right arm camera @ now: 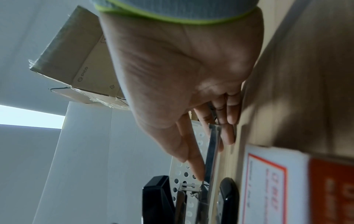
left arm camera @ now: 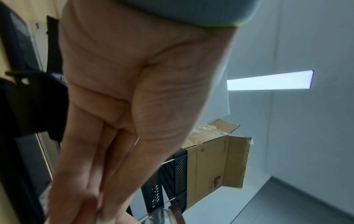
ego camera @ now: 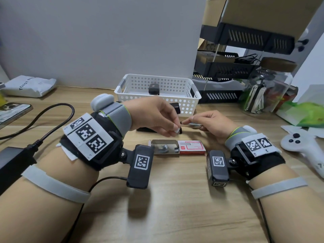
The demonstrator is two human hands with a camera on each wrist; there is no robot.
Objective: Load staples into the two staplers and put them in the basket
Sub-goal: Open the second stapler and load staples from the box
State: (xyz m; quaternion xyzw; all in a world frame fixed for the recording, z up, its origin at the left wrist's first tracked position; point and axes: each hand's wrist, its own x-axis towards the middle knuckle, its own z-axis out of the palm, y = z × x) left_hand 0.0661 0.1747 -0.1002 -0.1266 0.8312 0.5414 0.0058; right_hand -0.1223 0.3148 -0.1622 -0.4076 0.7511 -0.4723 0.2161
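A white perforated basket [ego camera: 157,90] stands at the back centre with one black stapler [ego camera: 154,88] inside. The second black stapler [ego camera: 146,129] lies open on the table in front of it, lid [ego camera: 175,107] raised. My right hand [ego camera: 187,121] pinches its metal staple rail [ego camera: 192,125]; the right wrist view shows the rail [right arm camera: 212,151], lid [right arm camera: 159,197] and base [right arm camera: 228,197]. My left hand [ego camera: 175,128] pinches a small pale staple strip [ego camera: 177,130] at the rail's tip. The red-and-white staple box [ego camera: 191,147] lies nearer, its tray [ego camera: 164,146] slid out. The left wrist view shows only blurred palm and fingers [left arm camera: 91,197].
A phone [ego camera: 12,111], a black cable [ego camera: 52,123], a dark power pack [ego camera: 12,163] and a white bag [ego camera: 29,85] lie at the left. A glass jar [ego camera: 268,88], black shelf racks [ego camera: 228,67], a green packet [ego camera: 305,113] and a white controller [ego camera: 303,146] are at the right.
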